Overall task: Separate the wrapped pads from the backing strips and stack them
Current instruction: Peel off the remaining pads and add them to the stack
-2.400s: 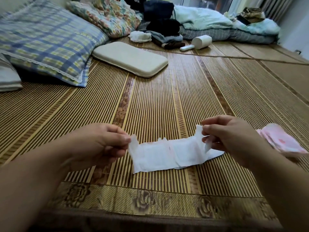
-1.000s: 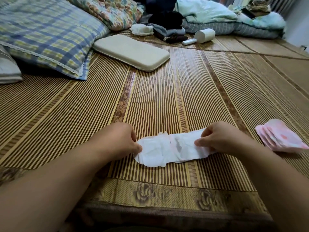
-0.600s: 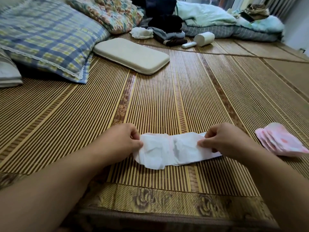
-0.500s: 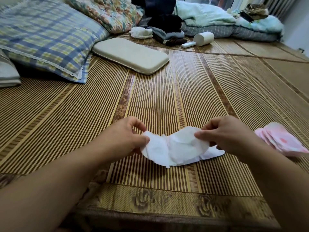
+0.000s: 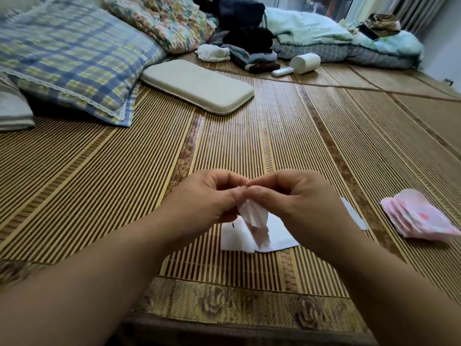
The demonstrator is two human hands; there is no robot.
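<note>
Pad [image 5: 253, 217], folded, hangs pinched at its top edge btwn left hand [image 5: 209, 198] & right hand [image 5: 296, 196], both closed on it w/ fingertips meeting, just above the bamboo mat [image 5: 99, 183]. White backing strips [image 5: 279, 236] lie on the mat right under. Pink stack [image 5: 421, 219] sits well apart to the right. Pad looks v. light, soft, floppy, prob. crinkly wrapper; best held by an edge or corner, gentle pinch, no squeezing the middle.

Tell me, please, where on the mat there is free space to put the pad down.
The mat is bare in the wide stretch between the hands and the cream cushion, and on the left below the plaid pillow. Right is tighter: the pink stack and a white strip lie there. White sheets lie under the hands.
</note>
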